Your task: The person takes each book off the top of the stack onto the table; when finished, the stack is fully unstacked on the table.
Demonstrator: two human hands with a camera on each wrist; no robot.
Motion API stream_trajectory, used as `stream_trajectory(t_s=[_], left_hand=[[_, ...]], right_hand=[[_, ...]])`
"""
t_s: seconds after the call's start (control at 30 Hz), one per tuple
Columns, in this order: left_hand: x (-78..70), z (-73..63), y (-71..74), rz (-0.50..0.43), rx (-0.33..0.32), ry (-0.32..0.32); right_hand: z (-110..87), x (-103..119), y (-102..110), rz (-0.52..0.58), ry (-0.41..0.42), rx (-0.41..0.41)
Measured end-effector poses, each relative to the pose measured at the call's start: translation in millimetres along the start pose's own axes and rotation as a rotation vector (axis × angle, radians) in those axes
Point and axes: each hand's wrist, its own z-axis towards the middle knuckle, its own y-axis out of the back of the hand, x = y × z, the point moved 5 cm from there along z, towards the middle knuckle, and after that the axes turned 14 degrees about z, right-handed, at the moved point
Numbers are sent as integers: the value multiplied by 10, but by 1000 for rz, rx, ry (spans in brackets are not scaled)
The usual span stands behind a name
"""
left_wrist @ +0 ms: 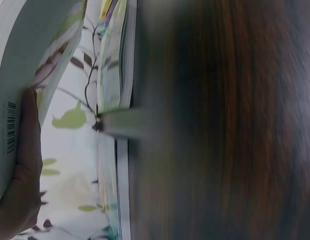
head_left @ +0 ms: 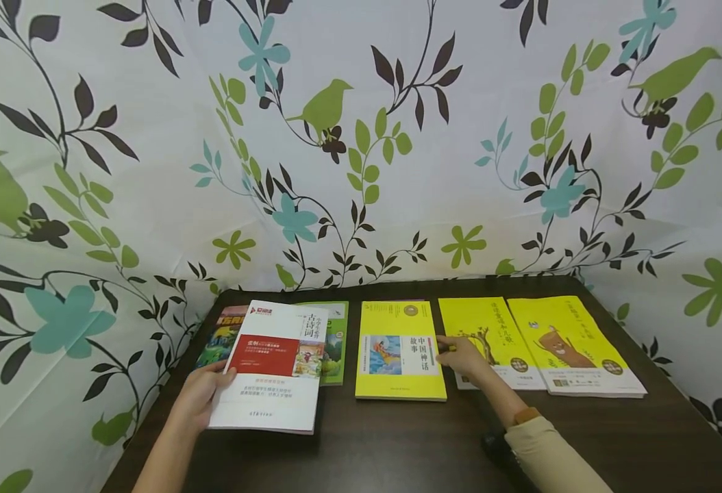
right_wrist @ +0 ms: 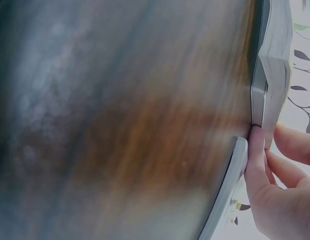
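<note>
My left hand [head_left: 199,397] grips a white book with a red block [head_left: 267,373] by its left edge, thumb on the front cover. That book is raised and tilted above the table; its back cover with a barcode [left_wrist: 11,127] shows in the left wrist view. My right hand [head_left: 464,359] pinches the right edge of a yellow book with a blue picture [head_left: 401,352], at the middle of the row. Seen from the right wrist, the thumb lies on the cover side and the other fingers [right_wrist: 255,155] are at the lower side of the page block [right_wrist: 275,75].
Two more yellow books, one with a tree [head_left: 475,322] and one with a brown stump [head_left: 573,342], lie at right. Behind the white book are a green book [head_left: 335,342] and a dark colourful book [head_left: 222,332]. The dark wooden table [head_left: 392,445] meets a leaf-and-bird patterned cloth [head_left: 398,171].
</note>
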Motion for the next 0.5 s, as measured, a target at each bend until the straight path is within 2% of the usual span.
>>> stream_trajectory(t_s=[0.3,0.5], left_hand=[[64,-107,286,-7,19,9],[123,-159,434,8,4,30]], right_hand=[[18,29,14,1,9,-5],[26,23,9,-1,6,4]])
